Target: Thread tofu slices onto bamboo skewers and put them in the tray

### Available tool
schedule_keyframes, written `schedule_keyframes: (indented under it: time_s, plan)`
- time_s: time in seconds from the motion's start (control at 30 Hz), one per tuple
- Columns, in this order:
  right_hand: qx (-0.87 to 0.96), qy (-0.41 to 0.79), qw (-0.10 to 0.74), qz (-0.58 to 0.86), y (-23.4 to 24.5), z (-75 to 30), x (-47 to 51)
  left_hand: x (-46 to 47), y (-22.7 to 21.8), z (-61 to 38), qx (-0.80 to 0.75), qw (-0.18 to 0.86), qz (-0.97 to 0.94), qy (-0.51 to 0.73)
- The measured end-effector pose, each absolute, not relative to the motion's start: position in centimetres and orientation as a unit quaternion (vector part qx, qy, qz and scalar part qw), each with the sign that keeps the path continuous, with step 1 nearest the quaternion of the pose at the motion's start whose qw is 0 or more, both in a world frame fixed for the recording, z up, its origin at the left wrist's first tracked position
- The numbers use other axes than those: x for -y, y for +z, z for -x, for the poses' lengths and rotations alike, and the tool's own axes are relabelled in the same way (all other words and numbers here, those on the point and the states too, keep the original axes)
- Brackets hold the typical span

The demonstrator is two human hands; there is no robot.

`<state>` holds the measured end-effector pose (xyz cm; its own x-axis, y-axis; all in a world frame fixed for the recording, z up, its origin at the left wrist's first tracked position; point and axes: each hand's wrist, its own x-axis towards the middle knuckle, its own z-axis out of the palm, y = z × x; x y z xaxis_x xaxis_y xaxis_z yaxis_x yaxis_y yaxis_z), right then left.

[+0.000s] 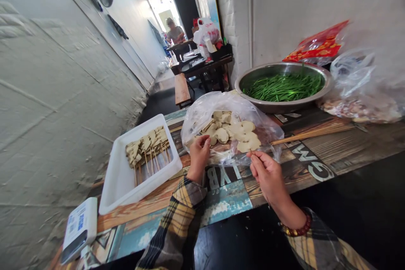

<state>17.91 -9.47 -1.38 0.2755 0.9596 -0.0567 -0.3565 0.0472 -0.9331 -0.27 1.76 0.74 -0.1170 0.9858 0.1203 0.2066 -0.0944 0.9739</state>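
Observation:
My right hand (267,174) pinches the lower end of a thin wooden skewer (251,151). Pale beige, round-edged slices (247,136) are threaded on it, above the bag's near edge. At the left side of the clear plastic bag (202,112), my left hand (200,154) has its fingers curled and thumb drawn in beside the loose slices (221,133). Whatever lies between those fingertips is hidden. Left of the bag, a white plastic tray (118,177) holds several finished skewers (147,145) laid side by side, their sticks pointing toward me.
A metal basin (284,106) of long green stalks stands behind the bag to the right. Bare skewers (316,130) lie beside the bag. Plastic bags (357,80) sit far right, a white scale (79,228) near left. A person (174,31) is far back.

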Motion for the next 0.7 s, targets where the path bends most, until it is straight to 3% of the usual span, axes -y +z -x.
schedule_keyframes:
  time_s: [0.1, 0.23, 0.43, 0.7]
  plan:
    - [0.337, 0.500, 0.647, 0.467, -1.2, -17.9, 9.4, -3.0, 1.2, -0.6, -0.564, 0.200, -0.689, 0.409]
    - [0.354, 0.489, 0.643, 0.471, -1.0, -17.9, 9.3, -4.5, 1.8, -2.1, -0.504, 0.062, -0.814, 0.282]
    - [0.373, 0.486, 0.640, 0.464, -0.9, -17.9, 9.1, -5.6, 2.9, -3.6, -0.454, 0.016, -0.878, 0.152]
    - [0.380, 0.486, 0.640, 0.458, -0.6, -18.1, 9.1, -5.8, 4.6, -4.2, -0.466, -0.066, -0.873, 0.126]
